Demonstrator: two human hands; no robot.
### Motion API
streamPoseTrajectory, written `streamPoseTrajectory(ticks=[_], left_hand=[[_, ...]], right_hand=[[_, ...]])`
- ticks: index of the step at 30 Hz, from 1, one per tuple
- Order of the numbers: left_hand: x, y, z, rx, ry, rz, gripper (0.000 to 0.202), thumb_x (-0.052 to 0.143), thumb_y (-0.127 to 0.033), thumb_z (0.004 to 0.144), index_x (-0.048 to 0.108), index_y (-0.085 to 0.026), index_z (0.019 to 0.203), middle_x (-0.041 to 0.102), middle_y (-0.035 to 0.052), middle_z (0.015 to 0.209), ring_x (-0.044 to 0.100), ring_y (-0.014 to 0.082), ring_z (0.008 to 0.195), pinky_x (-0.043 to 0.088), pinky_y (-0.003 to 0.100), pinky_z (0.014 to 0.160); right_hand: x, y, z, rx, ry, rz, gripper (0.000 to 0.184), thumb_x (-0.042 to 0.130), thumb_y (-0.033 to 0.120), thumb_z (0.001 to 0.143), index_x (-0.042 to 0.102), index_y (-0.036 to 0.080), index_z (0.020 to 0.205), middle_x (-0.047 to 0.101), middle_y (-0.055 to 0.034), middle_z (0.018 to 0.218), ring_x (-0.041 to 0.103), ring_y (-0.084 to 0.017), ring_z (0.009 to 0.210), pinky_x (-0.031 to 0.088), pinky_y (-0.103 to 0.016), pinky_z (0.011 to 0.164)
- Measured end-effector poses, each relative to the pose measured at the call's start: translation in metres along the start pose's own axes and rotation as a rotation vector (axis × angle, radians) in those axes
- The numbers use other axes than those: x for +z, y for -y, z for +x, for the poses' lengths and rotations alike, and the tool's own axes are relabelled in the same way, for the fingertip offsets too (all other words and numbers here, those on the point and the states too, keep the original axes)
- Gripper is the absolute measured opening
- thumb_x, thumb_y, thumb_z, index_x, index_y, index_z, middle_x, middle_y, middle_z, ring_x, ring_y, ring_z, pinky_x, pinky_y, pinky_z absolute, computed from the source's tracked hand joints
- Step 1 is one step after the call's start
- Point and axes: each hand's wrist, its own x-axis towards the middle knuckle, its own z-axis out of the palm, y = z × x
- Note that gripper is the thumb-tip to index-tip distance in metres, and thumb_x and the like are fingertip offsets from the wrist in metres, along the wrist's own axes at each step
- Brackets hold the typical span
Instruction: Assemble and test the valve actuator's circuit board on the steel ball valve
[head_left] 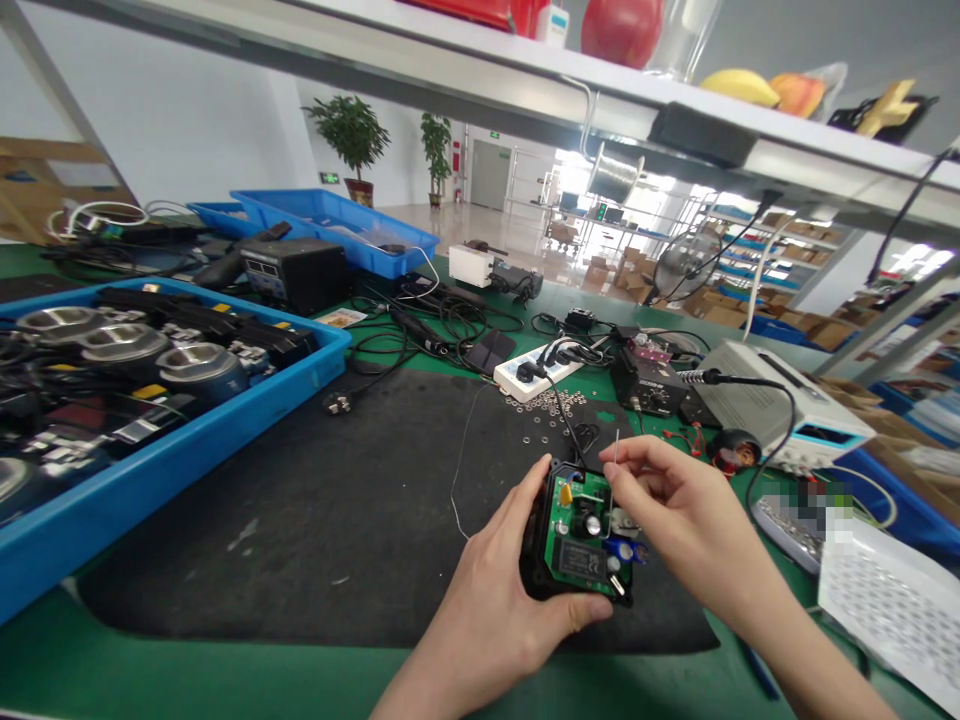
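Observation:
My left hand (501, 590) is wrapped round a black housing (537, 560) from the left and below, thumb along its near edge. A green circuit board (557, 540) sits in the housing and faces up, with a black block-shaped component (582, 560), capacitors and a blue part (624, 550) on it. Over the board's right side, my right hand (660, 490) pinches a thin metal rod (616, 450) between thumb and fingers. Its upper end sticks out above the fingertips, and its lower part runs down towards the board. Whether it touches the board I cannot tell.
A blue tray (330, 360) of metal-ringed units stands at the left. Small nuts or washers (551, 405) lie scattered beyond the housing, beside a white power strip (536, 370). On the right are a soldering iron (701, 377), a bench instrument (780, 400) and a white perforated tray (892, 610).

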Motion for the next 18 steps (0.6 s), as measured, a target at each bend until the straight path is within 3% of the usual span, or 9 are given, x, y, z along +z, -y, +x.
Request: streamPoseTrajectory(ticks=[10, 18], left_hand=[[-0.0001, -0.0016, 0.0005, -0.01, 0.002, -0.005, 0.116, 0.093, -0.051, 0.072, 0.02, -0.043, 0.162, 0.04, -0.0012, 0.163, 0.041, 0.0285, 0.15, 0.035, 0.049, 0.127], [-0.0025, -0.005, -0.0008, -0.007, 0.002, -0.015, 0.117, 0.095, -0.047, 0.071, 0.021, -0.041, 0.162, 0.04, -0.0015, 0.163, 0.041, 0.0263, 0.15, 0.036, 0.045, 0.127]], right_hand=[[0.0029, 0.0029, 0.0018, -0.006, -0.021, -0.051, 0.014, 0.063, 0.039, 0.099, 0.064, 0.025, 0.102, 0.061, 0.0016, 0.076, 0.051, -0.016, 0.061, 0.04, -0.029, 0.054], [0.0033, 0.0006, -0.0076, -0.029, -0.062, -0.042, 0.021, 0.06, 0.046, 0.103, 0.062, 0.027, 0.11, 0.07, -0.004, 0.1, 0.064, -0.02, 0.083, 0.047, -0.033, 0.067]])
